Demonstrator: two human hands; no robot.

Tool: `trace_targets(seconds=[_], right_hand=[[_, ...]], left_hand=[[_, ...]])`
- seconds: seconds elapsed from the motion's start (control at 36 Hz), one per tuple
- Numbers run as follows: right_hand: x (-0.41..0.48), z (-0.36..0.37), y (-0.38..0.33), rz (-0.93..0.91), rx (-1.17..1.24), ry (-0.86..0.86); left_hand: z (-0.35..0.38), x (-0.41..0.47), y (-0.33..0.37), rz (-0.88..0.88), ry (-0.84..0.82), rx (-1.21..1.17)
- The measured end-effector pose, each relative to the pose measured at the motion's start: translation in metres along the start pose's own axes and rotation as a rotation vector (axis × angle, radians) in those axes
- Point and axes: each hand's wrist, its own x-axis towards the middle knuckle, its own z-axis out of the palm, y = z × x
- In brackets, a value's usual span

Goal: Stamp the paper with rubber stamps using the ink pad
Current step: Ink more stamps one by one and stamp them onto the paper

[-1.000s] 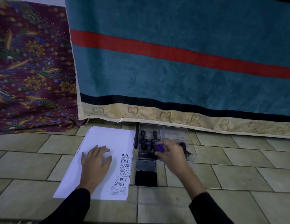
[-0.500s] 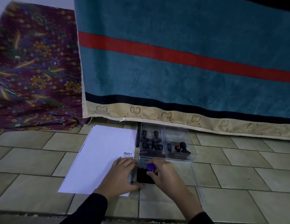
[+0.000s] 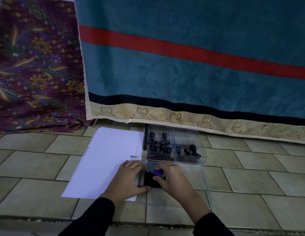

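Your left hand [image 3: 129, 179] lies flat, fingers together, on the right edge of the paper [image 3: 105, 159], with its thumb against the near edge of the ink pad [image 3: 149, 182]. Your right hand [image 3: 174, 180] pinches a purple-topped stamp [image 3: 157, 172] down on the pad's black face. Just beyond stands a clear box [image 3: 187, 133] of other stamps, and behind it hangs a teal towel [image 3: 182, 65]
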Motion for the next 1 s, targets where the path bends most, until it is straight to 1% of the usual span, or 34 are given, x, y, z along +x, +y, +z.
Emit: trace_targets(seconds=[0.17, 0.39, 0.47, 0.53, 0.58, 0.61, 0.67, 0.72, 0.78, 0.89, 1.0], right_hand=[[-0.005, 0.002, 0.000, -0.032, -0.020, -0.014], [-0.012, 0.004, -0.004, -0.021, -0.005, 0.017], [-0.018, 0.006, -0.004, -0.026, -0.004, 0.036], [-0.021, 0.007, -0.004, -0.034, 0.009, 0.050], [-0.022, 0.008, -0.004, -0.044, 0.011, 0.053], [-0.023, 0.008, -0.004, -0.050, 0.005, 0.049], [-0.024, 0.007, -0.004, -0.059, 0.005, 0.042], [-0.020, 0.003, -0.004, -0.073, 0.009, 0.049], [-0.010, -0.002, -0.005, -0.069, 0.057, 0.083], [0.026, -0.011, -0.013, -0.028, 0.160, 0.180], [0.067, -0.008, -0.020, -0.009, 0.173, 0.164]], left_hand=[[-0.001, 0.001, 0.000, 0.002, -0.011, 0.008], [-0.002, 0.002, 0.000, 0.007, -0.037, 0.047], [-0.007, 0.000, -0.001, -0.015, -0.053, 0.004], [-0.014, -0.001, -0.009, -0.071, 0.017, -0.073], [-0.025, -0.003, -0.020, -0.181, 0.136, -0.148], [-0.031, -0.004, -0.027, -0.234, 0.198, -0.155], [-0.040, -0.005, -0.043, -0.319, 0.276, -0.077], [-0.043, -0.006, -0.058, -0.424, 0.249, 0.029], [-0.041, -0.008, -0.069, -0.519, 0.172, 0.095], [-0.034, -0.009, -0.079, -0.537, 0.091, 0.208], [-0.033, -0.009, -0.081, -0.540, 0.080, 0.240]])
